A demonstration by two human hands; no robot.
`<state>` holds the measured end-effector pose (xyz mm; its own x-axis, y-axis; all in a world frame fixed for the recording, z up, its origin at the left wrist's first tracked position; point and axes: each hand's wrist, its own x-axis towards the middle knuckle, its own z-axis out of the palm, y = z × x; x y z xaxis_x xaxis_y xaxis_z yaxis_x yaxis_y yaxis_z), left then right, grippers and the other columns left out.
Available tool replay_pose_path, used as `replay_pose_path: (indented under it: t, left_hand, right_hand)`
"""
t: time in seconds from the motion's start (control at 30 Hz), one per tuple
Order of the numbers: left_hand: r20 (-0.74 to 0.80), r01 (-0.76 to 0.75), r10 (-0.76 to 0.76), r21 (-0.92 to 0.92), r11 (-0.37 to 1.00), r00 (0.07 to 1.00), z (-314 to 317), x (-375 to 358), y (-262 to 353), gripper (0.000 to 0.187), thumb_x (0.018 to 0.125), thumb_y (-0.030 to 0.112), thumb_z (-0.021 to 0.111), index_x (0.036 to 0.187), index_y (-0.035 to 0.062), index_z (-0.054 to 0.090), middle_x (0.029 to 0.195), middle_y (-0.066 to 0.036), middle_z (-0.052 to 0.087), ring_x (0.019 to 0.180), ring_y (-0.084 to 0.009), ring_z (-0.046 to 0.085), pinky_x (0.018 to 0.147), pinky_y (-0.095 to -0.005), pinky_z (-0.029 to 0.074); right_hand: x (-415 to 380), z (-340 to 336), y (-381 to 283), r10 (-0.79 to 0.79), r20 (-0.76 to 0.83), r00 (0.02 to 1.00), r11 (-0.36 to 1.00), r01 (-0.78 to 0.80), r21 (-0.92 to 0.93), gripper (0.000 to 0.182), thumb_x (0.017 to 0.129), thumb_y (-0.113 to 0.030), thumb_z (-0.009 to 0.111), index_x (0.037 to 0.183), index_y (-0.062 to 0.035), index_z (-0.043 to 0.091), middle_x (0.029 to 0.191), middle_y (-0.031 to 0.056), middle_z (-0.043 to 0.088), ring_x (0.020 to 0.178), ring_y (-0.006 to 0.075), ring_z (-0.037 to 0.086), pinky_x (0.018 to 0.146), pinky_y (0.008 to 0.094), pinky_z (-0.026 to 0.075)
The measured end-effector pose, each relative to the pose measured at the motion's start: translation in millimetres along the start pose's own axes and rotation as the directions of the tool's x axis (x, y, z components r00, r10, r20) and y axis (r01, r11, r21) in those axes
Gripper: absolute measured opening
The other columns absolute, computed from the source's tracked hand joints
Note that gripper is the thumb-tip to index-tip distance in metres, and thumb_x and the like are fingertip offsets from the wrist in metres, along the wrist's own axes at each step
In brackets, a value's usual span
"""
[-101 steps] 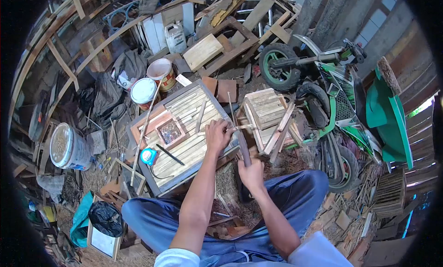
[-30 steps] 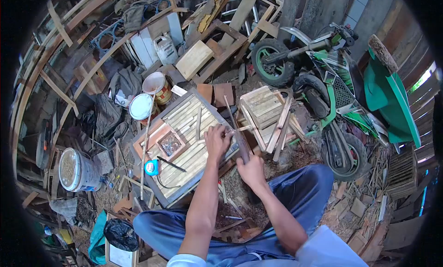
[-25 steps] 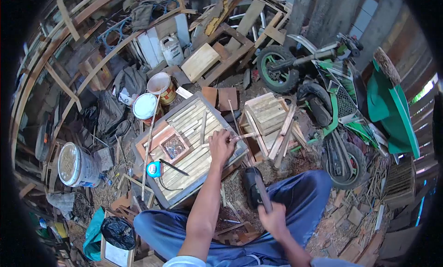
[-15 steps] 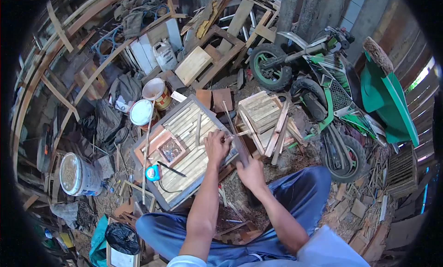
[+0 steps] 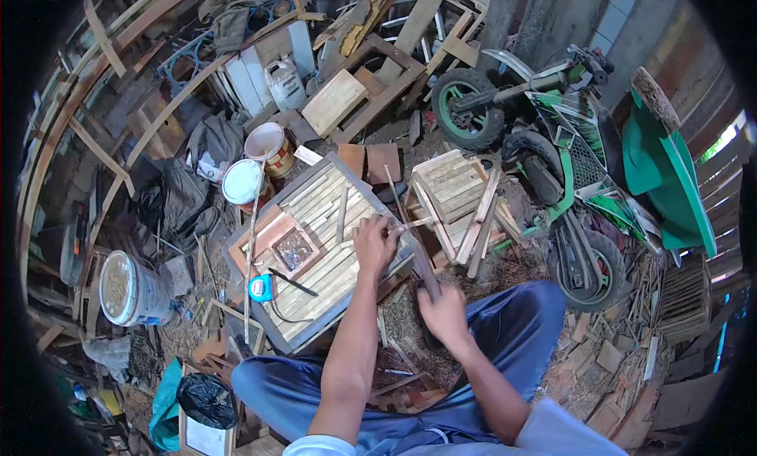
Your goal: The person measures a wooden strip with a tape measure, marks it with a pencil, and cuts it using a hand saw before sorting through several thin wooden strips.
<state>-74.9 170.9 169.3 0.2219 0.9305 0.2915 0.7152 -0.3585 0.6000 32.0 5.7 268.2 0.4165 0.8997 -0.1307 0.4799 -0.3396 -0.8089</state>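
Note:
My left hand (image 5: 374, 245) is closed at the right edge of a slatted wooden board (image 5: 307, 212) with a dark frame. From its fingers a thin wooden strip (image 5: 419, 223) sticks out to the right. My right hand (image 5: 444, 314) grips a long, narrow, dark blade-like tool (image 5: 426, 272), which points away from me and crosses the strip close to my left fingertips. On the board lie a small wooden box (image 5: 309, 260) of small bits, a blue tape measure (image 5: 261, 287), a black pen-like tool (image 5: 292, 282) and a loose wooden stick (image 5: 342, 213).
Right of the board stands a small slatted stool-like piece (image 5: 451, 189) with wooden strips across it. A green motorbike (image 5: 561, 152) and a green wheelbarrow (image 5: 658, 172) are at the right. Buckets (image 5: 240, 182) stand left, with a filled bucket (image 5: 136, 290) farther out. Scraps (image 5: 607, 353) litter the floor.
My right hand has drawn the blade-like tool slightly back toward me and to the right. My left hand keeps hold of the strip near the board's edge. The view has shifted a little.

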Motion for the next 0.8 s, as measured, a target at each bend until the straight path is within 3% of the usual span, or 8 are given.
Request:
replay_pose_path:
  t: [0.03, 0.17, 0.23, 0.37, 0.47, 0.57, 0.7, 0.8]
  left_hand:
    - [-0.011, -0.003, 0.003, -0.016, 1.000, 1.000, 0.2, 2.0, 0.0, 0.027, 0.080, 0.037, 0.070, 0.090, 0.0112, 0.068, 0.091, -0.005, 0.062, 0.092, -0.0275, 0.053, 0.082, -0.0420, 0.036]
    - [-0.025, 0.007, -0.006, 0.011, 1.000, 1.000, 3.4, -1.3, -4.2, 0.027, 0.080, 0.037, 0.070, 0.088, 0.0120, 0.068, 0.091, -0.005, 0.062, 0.092, -0.0270, 0.053, 0.081, -0.0417, 0.036]
    - [-0.024, 0.007, -0.007, 0.007, 1.000, 1.000, 2.9, 3.1, -1.9, 0.026, 0.080, 0.037, 0.070, 0.087, 0.0120, 0.068, 0.090, -0.004, 0.062, 0.092, -0.0268, 0.053, 0.081, -0.0415, 0.036]
    - [-0.019, 0.018, -0.018, -0.031, 0.999, 1.000, -1.8, 3.6, 3.1, 0.029, 0.079, 0.039, 0.070, 0.085, 0.0106, 0.068, 0.092, -0.006, 0.063, 0.092, -0.0277, 0.053, 0.081, -0.0422, 0.035]
    - [-0.016, 0.015, -0.015, -0.016, 1.000, 1.000, 1.9, 2.6, -0.8, 0.031, 0.078, 0.040, 0.071, 0.085, 0.0097, 0.068, 0.091, -0.006, 0.063, 0.092, -0.0279, 0.052, 0.081, -0.0418, 0.035]
    - [-0.031, 0.006, -0.007, -0.024, 1.000, 0.999, -2.0, 0.8, 1.9, 0.031, 0.078, 0.039, 0.072, 0.085, 0.0099, 0.068, 0.091, -0.005, 0.063, 0.090, -0.0274, 0.052, 0.081, -0.0410, 0.035]
    - [-0.010, 0.018, -0.018, -0.008, 1.000, 1.000, -0.1, 3.3, 1.3, 0.027, 0.079, 0.037, 0.071, 0.086, 0.0110, 0.069, 0.090, -0.004, 0.063, 0.091, -0.0259, 0.052, 0.081, -0.0399, 0.035]
    - [-0.033, 0.016, -0.017, -0.030, 0.999, 0.999, 2.0, 0.4, 7.3, 0.026, 0.080, 0.036, 0.071, 0.087, 0.0111, 0.068, 0.089, -0.004, 0.062, 0.090, -0.0265, 0.052, 0.081, -0.0405, 0.035]
  right_hand:
    - [-31.1, -12.9, 12.9, -0.158, -0.051, 0.986, 0.983, 0.152, -0.108, 0.028, 0.078, -0.022, 0.067, 0.076, 0.0050, 0.066, 0.065, 0.0289, 0.058, 0.066, 0.0437, 0.064, 0.062, 0.0481, 0.050]
    - [-84.0, -35.2, 25.2, 0.124, 0.037, 0.992, 0.987, -0.119, -0.109, 0.027, 0.079, -0.020, 0.061, 0.077, 0.0054, 0.067, 0.063, 0.0258, 0.058, 0.061, 0.0429, 0.063, 0.059, 0.0473, 0.051]
    - [-39.7, -13.3, 24.6, -0.015, -0.020, 1.000, 0.994, 0.013, -0.110, 0.031, 0.079, -0.022, 0.063, 0.073, 0.0078, 0.065, 0.061, 0.0267, 0.058, 0.062, 0.0430, 0.064, 0.058, 0.0459, 0.050]
    - [47.0, 18.8, 2.1, 0.068, -0.022, 0.997, 0.998, -0.069, -0.009, 0.034, 0.081, -0.024, 0.065, 0.068, 0.0066, 0.061, 0.060, 0.0268, 0.058, 0.067, 0.0441, 0.065, 0.057, 0.0460, 0.048]
    - [-12.4, -7.7, 5.3, -0.110, -0.057, 0.992, 0.993, 0.111, 0.028, 0.033, 0.080, -0.024, 0.067, 0.066, 0.0055, 0.060, 0.062, 0.0272, 0.058, 0.063, 0.0443, 0.063, 0.058, 0.0478, 0.048]
    - [-85.7, -30.8, 42.3, 0.062, -0.041, 0.997, 0.997, -0.063, -0.038, 0.021, 0.078, -0.013, 0.067, 0.068, 0.0046, 0.062, 0.054, 0.0207, 0.054, 0.057, 0.0392, 0.063, 0.054, 0.0432, 0.047]
    - [-15.3, -7.5, 13.8, -0.088, -0.039, 0.995, 0.990, 0.083, -0.111, 0.030, 0.079, -0.022, 0.068, 0.069, 0.0065, 0.062, 0.061, 0.0262, 0.059, 0.064, 0.0419, 0.066, 0.056, 0.0435, 0.049]
    - [44.9, 24.2, 10.0, -0.025, -0.066, 0.998, 0.999, 0.022, -0.038, 0.035, 0.080, -0.026, 0.067, 0.070, 0.0079, 0.063, 0.065, 0.0289, 0.060, 0.068, 0.0439, 0.066, 0.059, 0.0461, 0.050]
